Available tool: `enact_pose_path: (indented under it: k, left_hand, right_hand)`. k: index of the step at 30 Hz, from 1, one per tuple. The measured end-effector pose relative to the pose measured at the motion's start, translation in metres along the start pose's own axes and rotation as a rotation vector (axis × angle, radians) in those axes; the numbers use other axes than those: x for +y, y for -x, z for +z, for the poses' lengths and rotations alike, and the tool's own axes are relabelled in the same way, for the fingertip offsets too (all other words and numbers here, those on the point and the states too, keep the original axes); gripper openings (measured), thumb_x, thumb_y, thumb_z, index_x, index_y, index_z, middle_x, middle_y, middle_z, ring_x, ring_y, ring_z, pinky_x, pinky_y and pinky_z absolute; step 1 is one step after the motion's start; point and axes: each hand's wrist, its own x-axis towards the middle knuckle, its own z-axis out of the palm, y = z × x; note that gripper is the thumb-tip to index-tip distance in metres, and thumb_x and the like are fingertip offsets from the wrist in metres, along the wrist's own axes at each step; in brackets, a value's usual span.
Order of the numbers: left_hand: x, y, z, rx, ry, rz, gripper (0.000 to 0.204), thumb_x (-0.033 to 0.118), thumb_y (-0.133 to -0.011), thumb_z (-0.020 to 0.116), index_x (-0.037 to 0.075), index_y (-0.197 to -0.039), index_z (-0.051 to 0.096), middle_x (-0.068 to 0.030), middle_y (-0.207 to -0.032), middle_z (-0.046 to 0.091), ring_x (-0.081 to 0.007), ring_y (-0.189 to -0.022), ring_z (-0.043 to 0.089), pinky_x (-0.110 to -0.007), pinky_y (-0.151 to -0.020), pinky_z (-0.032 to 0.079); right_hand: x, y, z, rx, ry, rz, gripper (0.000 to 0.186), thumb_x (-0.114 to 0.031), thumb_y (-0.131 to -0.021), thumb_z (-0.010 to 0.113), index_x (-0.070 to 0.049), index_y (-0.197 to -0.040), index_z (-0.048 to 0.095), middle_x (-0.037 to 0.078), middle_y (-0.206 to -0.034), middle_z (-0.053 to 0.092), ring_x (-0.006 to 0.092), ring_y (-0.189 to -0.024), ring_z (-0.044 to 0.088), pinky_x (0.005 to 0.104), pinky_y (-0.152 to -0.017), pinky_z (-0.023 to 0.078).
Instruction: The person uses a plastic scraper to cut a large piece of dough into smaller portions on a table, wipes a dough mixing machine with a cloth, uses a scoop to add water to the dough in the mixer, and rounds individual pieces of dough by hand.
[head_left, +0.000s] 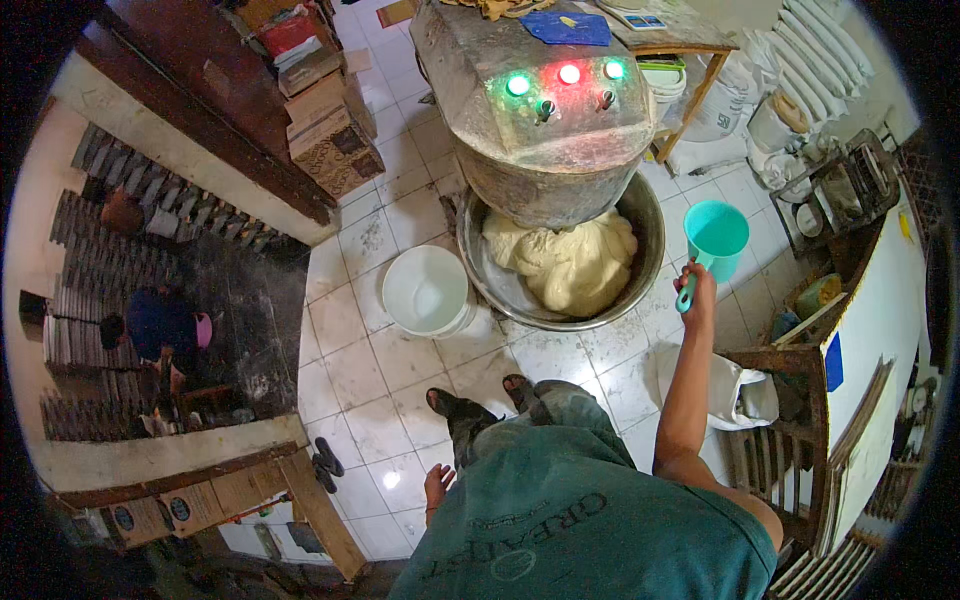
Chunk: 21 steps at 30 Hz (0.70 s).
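My right hand (698, 284) is stretched out to the right, wrapped round the handle of a turquoise plastic dipper (716, 232). No contents can be made out in its cup. The dipper hangs beside the right rim of a large metal mixing bowl (648, 240), apart from it. In that bowl lies a big pale mass of dough (575, 265), partly hidden under the mixer head (555, 170). Low at my left side hangs my left hand (438, 488), empty, its fingers apart. A white plastic bucket (425, 290) stands on the floor left of the bowl.
Lit buttons (569, 74) and switches show on the mixer. Cardboard boxes (330, 140) are stacked at the far left. On the right are a work table (875, 330) and a white sack (735, 395). A person (160, 325) is at the left, beyond the low wall.
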Motion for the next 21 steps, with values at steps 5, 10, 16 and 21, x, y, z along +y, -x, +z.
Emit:
enact_pose_path:
  k: [5,10,16,21]
  left_hand:
    - [-0.009,-0.010,-0.002,0.052,0.086,-0.025,0.036,0.019,-0.082,0.048,-0.007,-0.106,0.041,-0.0162,-0.095,0.051,-0.0268,-0.091,0.053,-0.039,-0.073,0.051]
    - [-0.008,-0.009,-0.001,-0.003,0.043,0.043,0.038,0.022,-0.082,0.047,-0.004,-0.109,0.041,-0.0144,-0.100,0.050,-0.0259,-0.092,0.052,-0.039,-0.073,0.049]
    - [0.010,0.004,0.008,0.009,0.019,-0.117,0.045,0.034,-0.082,0.043,0.009,-0.119,0.037,-0.0099,-0.111,0.049,-0.0237,-0.094,0.052,-0.040,-0.073,0.040]
    - [0.002,0.001,0.000,-0.061,-0.095,0.009,0.045,0.034,-0.082,0.043,0.009,-0.119,0.038,-0.0101,-0.109,0.050,-0.0243,-0.094,0.052,-0.042,-0.074,0.040]
  right_hand:
    - [0.034,-0.012,-0.005,0.091,0.469,-0.149,0.015,-0.009,-0.072,0.047,0.000,-0.084,0.045,0.005,-0.060,0.046,0.0127,-0.044,0.045,0.0280,-0.040,0.042]
    - [0.053,-0.010,0.004,0.008,0.584,-0.136,0.016,-0.010,-0.073,0.045,0.002,-0.084,0.045,0.006,-0.060,0.046,0.0148,-0.043,0.046,0.0292,-0.040,0.041]
    - [0.037,-0.015,0.005,-0.105,0.165,0.111,0.011,-0.009,-0.074,0.047,-0.001,-0.083,0.046,0.003,-0.050,0.043,0.0119,-0.041,0.042,0.0251,-0.041,0.039]
    - [0.013,-0.017,-0.009,-0.100,-0.285,0.193,0.017,-0.008,-0.075,0.049,-0.001,-0.090,0.044,0.001,-0.054,0.042,0.0103,-0.044,0.041,0.0225,-0.045,0.038]
